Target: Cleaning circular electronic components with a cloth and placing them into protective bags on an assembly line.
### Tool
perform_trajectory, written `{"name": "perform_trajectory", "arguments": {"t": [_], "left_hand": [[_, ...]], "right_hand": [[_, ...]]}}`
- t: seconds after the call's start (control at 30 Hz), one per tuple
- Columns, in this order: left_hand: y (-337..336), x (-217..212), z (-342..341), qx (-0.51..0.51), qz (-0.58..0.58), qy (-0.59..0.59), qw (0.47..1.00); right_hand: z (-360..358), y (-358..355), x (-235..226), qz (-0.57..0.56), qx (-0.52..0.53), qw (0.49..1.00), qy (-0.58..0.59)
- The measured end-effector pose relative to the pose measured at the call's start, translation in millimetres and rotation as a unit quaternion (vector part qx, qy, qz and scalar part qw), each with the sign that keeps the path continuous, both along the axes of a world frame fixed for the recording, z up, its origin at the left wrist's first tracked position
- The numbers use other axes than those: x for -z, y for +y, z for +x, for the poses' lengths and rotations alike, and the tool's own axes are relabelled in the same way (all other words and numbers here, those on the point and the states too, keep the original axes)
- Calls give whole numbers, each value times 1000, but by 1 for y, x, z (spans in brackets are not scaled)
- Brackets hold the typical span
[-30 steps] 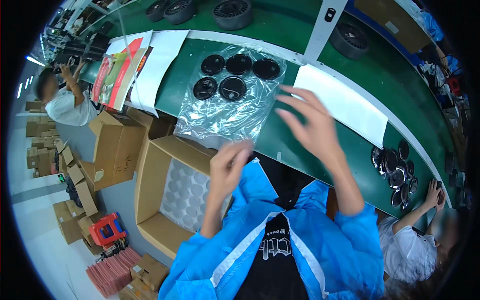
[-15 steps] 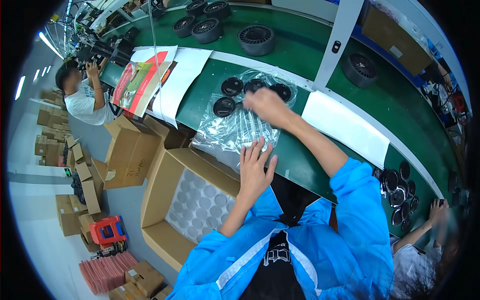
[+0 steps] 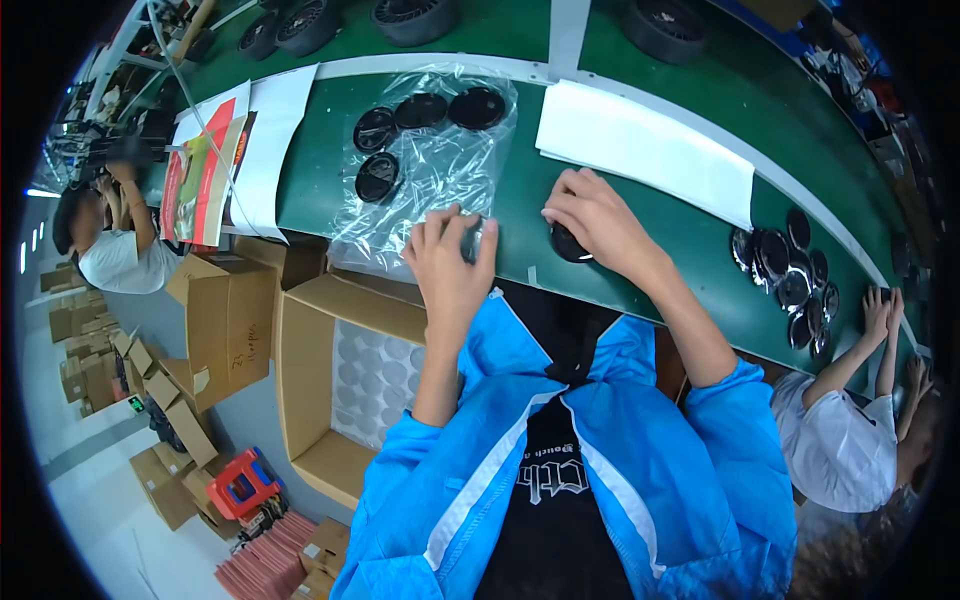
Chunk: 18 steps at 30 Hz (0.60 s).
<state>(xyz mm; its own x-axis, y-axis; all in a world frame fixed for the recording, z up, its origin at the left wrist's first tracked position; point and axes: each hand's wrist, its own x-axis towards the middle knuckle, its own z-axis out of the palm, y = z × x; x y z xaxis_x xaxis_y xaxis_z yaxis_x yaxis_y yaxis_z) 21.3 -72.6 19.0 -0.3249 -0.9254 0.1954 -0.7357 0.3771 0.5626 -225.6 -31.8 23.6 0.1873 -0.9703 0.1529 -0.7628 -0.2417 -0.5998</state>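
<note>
Toward the front edge of the green worktable (image 3: 330, 130), my right hand (image 3: 605, 225) is closed over a black round cap (image 3: 570, 246), which rests on the bare surface. My fingers hide much of that cap. To its left, my left hand (image 3: 450, 262) lies on the near part of a clear plastic bag (image 3: 440, 170), thumb and fingers apart, with a dark patch between them that I cannot make out. Several more black caps, among them one at the bag's far right (image 3: 477, 107) and one at its left (image 3: 377, 177), lie on the bag.
White sheets (image 3: 640, 145) lie beyond my right hand. More black caps (image 3: 793, 288) are clustered at the right, near a co-worker's hands (image 3: 880, 312). An open carton (image 3: 305, 370) with round pieces stands below the table's left edge. Dark wheels (image 3: 415, 18) sit behind.
My right hand has moved from the caps on the bag to the bare table at the right, now with a cap under it. My left hand's fingers have curled. The whole view has shifted.
</note>
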Motion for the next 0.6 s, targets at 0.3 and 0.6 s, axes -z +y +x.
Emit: {"name": "perform_trajectory", "arguments": {"t": [0.3, 0.6], "left_hand": [[-4, 1, 17, -31, -35, 115, 992], [-13, 8, 29, -72, -41, 83, 993]], "right_hand": [[21, 86, -1, -37, 163, 985, 54], [18, 81, 1, -1, 197, 980, -20]]}}
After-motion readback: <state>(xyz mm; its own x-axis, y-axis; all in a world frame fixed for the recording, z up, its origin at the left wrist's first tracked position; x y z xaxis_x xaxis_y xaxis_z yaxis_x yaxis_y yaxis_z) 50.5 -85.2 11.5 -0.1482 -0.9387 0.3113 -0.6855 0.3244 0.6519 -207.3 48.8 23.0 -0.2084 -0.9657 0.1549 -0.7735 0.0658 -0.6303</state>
